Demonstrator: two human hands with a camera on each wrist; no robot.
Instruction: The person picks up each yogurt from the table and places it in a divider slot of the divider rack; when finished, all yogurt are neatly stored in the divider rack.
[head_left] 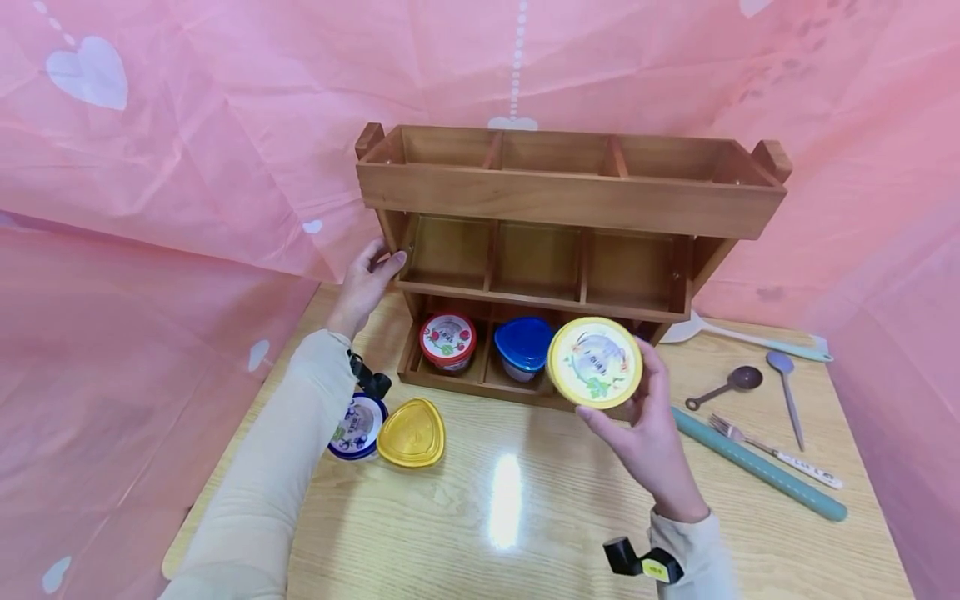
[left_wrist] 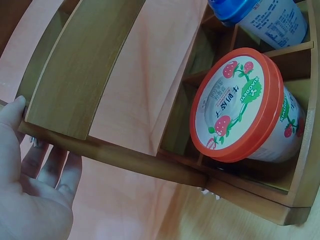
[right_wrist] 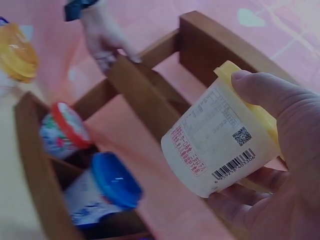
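Note:
My right hand (head_left: 654, 446) grips a white plastic tub with a yellow lid (head_left: 596, 362), held up in front of the bottom tier's right part. Its printed side with a barcode (right_wrist: 232, 165) faces the right wrist camera. With thumb and fingers around the middle tier's left end, my left hand (head_left: 363, 287) holds the three-tier wooden shelf (head_left: 570, 196). A red-lidded tub (head_left: 447, 340) sits in the left compartment of the bottom tier, and a blue-lidded tub (head_left: 522, 346) in its middle one. The held tub hides much of the right compartment.
Beside my left forearm stand a dark-blue-lidded tub (head_left: 358, 427) and a yellow-lidded container (head_left: 412, 433). On the table's right lie a green tube (head_left: 761, 464), a fork (head_left: 776, 452), a measuring spoon (head_left: 727, 385), a grey-blue spoon (head_left: 785, 392) and a spatula (head_left: 750, 335). Pink cloth (head_left: 247, 133) hangs behind.

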